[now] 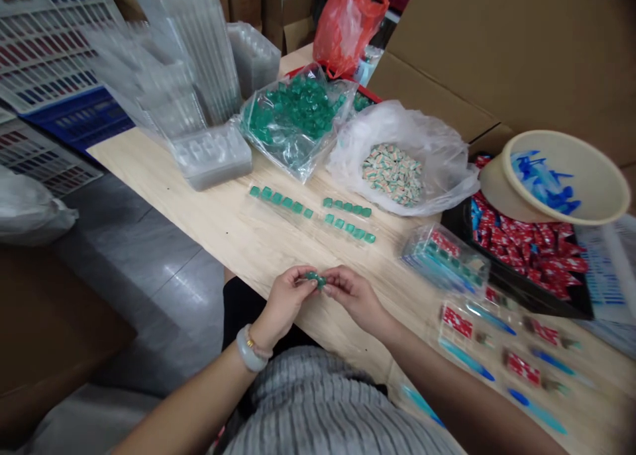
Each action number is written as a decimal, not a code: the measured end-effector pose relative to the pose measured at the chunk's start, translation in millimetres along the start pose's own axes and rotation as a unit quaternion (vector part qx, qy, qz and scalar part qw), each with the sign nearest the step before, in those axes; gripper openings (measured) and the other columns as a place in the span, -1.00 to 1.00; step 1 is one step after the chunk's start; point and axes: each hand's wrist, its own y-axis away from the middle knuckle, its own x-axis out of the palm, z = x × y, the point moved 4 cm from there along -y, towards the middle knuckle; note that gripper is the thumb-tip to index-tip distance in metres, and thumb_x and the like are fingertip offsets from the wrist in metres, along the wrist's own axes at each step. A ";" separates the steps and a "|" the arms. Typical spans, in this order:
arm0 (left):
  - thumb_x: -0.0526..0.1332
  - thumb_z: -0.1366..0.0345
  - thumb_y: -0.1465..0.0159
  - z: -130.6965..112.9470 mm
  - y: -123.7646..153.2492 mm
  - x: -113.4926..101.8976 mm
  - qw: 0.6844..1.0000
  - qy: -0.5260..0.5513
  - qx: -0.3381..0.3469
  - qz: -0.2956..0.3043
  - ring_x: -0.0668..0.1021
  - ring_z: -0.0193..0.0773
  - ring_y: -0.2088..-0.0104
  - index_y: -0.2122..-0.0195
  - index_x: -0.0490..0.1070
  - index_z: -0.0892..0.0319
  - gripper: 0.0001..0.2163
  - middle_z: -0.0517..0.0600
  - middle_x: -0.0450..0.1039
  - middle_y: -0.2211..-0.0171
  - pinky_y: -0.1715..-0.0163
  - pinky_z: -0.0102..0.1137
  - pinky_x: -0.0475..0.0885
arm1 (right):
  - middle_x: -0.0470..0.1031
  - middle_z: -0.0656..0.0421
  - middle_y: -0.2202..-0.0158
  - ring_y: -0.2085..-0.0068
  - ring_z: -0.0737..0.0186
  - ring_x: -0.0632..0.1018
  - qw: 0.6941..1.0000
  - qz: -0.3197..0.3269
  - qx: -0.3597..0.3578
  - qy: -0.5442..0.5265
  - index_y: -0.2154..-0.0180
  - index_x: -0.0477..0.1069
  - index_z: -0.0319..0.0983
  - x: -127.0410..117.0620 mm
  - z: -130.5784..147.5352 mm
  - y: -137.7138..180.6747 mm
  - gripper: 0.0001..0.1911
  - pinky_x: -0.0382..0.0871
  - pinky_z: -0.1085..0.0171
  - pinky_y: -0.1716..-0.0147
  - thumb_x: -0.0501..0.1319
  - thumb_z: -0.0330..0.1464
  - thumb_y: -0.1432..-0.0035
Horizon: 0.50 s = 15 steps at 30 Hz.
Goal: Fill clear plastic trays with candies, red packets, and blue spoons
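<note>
My left hand (285, 299), with a pale bangle on its wrist, and my right hand (356, 297) meet near the table's front edge. Both pinch small green pieces (316, 279) at their fingertips; the pieces' exact shape is partly covered by the fingers. Just beyond, similar green cube-like pieces lie in short rows: one row (281, 200) to the left, and two rows (348, 207) to the right. Farther back is a clear plastic bag (298, 157) full of the same green pieces. A white plastic bag (447, 170) beside it holds many small pale pieces with green and orange marks.
Clear plastic trays (218, 160) are stacked at the back left. Rightward stand a filled clear pack (412, 250), a black tray (521, 293) of red packets and a cream bowl (603, 177) with blue pieces. Several packed sets with red packets (524, 369) lie at front right.
</note>
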 end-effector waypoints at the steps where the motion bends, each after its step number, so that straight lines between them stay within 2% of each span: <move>1: 0.29 0.36 0.06 0.4 0.9 -3.5 1.000 -0.004 0.003 -0.003 0.48 -0.40 0.40 0.33 0.36 0.26 -0.76 -0.06 0.43 0.41 0.31 -0.45 0.41 | 0.37 0.19 0.41 0.39 0.34 0.41 1.000 0.007 0.018 -0.024 0.28 0.35 -0.24 4.5 -2.8 -1.4 -0.83 0.32 0.32 0.39 0.16 -0.35 -0.03; 3: 0.27 0.32 0.02 -2.9 1.9 -15.0 0.999 -0.037 0.026 -0.014 0.49 -0.37 0.39 0.29 0.36 0.25 -0.75 -0.05 0.43 0.41 0.31 -0.42 0.42 | 0.35 0.21 0.45 0.42 0.36 0.40 0.999 0.007 0.028 -0.030 0.31 0.33 -0.25 9.4 -4.6 -5.8 -0.85 0.30 0.33 0.42 0.17 -0.34 -0.02; 5: 0.23 0.29 -0.03 -14.1 1.3 -32.3 0.988 -0.116 0.085 -0.052 0.49 -0.34 0.40 0.23 0.36 0.25 -0.73 -0.02 0.44 0.39 0.33 -0.39 0.42 | 0.33 0.21 0.46 0.42 0.35 0.39 0.999 -0.026 0.004 0.036 0.34 0.34 -0.25 8.9 0.0 -12.6 -0.88 0.29 0.34 0.42 0.17 -0.35 -0.03; 7: 0.18 0.27 -0.09 -31.0 -0.4 -48.9 0.951 -0.233 0.180 -0.092 0.48 -0.31 0.36 0.17 0.37 0.24 -0.72 0.02 0.43 0.33 0.32 -0.38 0.41 | 0.33 0.18 0.44 0.41 0.34 0.39 0.987 -0.051 -0.038 0.146 0.35 0.36 -0.25 9.6 8.8 -21.6 -0.90 0.29 0.33 0.40 0.14 -0.37 -0.05; 9: 0.14 0.29 -0.13 -44.8 -3.8 -57.6 0.896 -0.344 0.266 -0.090 0.47 -0.29 0.30 0.13 0.37 0.23 -0.72 0.04 0.41 0.27 0.27 -0.37 0.39 | 0.34 0.14 0.41 0.39 0.31 0.39 0.961 -0.037 -0.068 0.264 0.35 0.37 -0.27 15.9 16.8 -31.8 -0.90 0.29 0.32 0.37 0.11 -0.39 -0.09; 11: 0.09 0.33 -0.17 -50.1 -9.2 -59.6 0.853 -0.413 0.314 -0.051 0.45 -0.27 0.22 0.09 0.36 0.20 -0.72 0.05 0.41 0.23 0.20 -0.35 0.37 | 0.36 0.09 0.37 0.35 0.27 0.41 0.926 0.003 -0.071 0.370 0.33 0.39 -0.28 25.5 20.9 -41.1 -0.86 0.29 0.30 0.34 0.07 -0.41 -0.11; 13: 0.07 0.36 -0.18 -49.8 -14.5 -60.3 0.833 -0.442 0.331 -0.031 0.45 -0.27 0.20 0.07 0.35 0.19 -0.72 0.05 0.42 0.21 0.16 -0.34 0.36 | 0.38 0.06 0.34 0.33 0.24 0.42 0.886 0.038 -0.053 0.460 0.31 0.40 -0.30 33.1 22.3 -47.5 -0.84 0.29 0.29 0.33 0.06 -0.41 -0.13; 15: 0.07 0.37 -0.18 -47.8 -18.2 -61.3 0.826 -0.452 0.335 -0.036 0.45 -0.27 0.20 0.10 0.37 0.20 -0.74 0.05 0.43 0.21 0.16 -0.34 0.36 | 0.39 0.06 0.33 0.34 0.24 0.42 0.854 0.065 -0.042 0.514 0.31 0.40 -0.30 37.6 23.9 -50.5 -0.82 0.28 0.28 0.33 0.05 -0.40 -0.14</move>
